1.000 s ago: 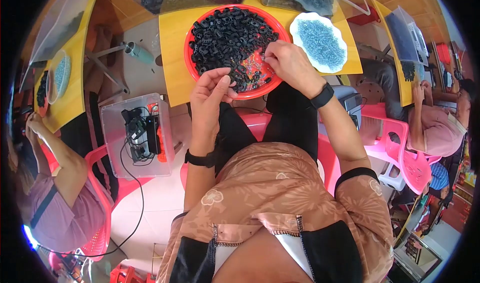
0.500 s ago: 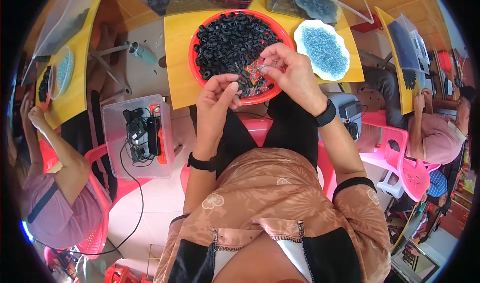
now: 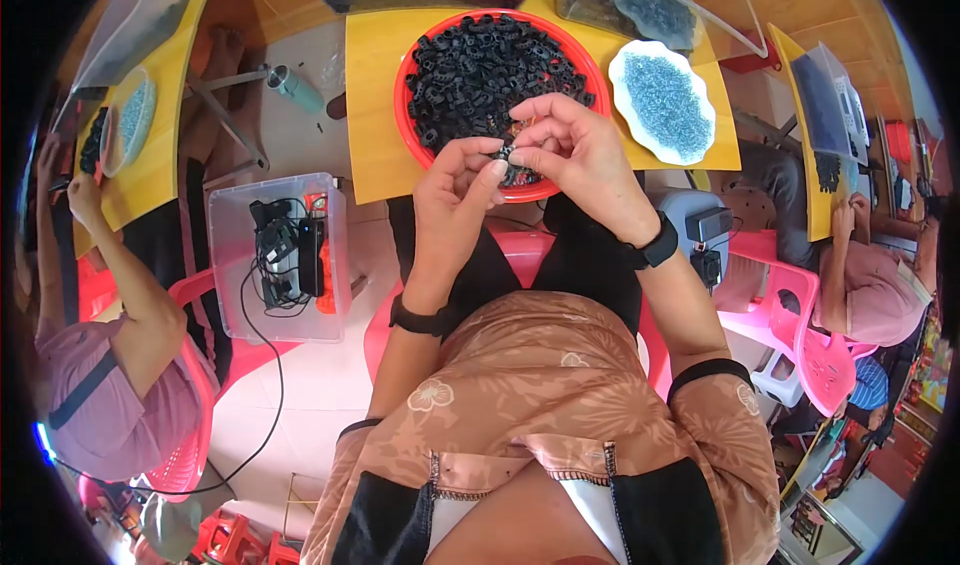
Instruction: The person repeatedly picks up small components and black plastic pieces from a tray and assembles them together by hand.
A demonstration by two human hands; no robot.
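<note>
Both hands meet over the near edge of a red basin (image 3: 403, 105) heaped with small black plastic parts (image 3: 470, 75). My left hand (image 3: 452, 200) is closed, thumb and forefinger pinching one small black plastic part (image 3: 507, 152). Close against it, my right hand (image 3: 588, 170) is also closed in a pinch at that part. Whatever lies between the right fingertips is too small to make out. To the right stands a white scalloped dish (image 3: 622, 80) full of tiny clear bluish pieces (image 3: 665, 105).
The basin and dish stand on a yellow table (image 3: 375, 135). Clear bins (image 3: 680, 25) of black parts line its far side. Left on the floor, a clear box (image 3: 225, 305) holds cables and devices. Co-workers sit left (image 3: 130, 385) and right (image 3: 870, 280) at their own tables.
My right hand has come in toward the left, so the fingertips now meet at the small black part. The view has shifted slightly, moving the basin and dish right in the picture.
</note>
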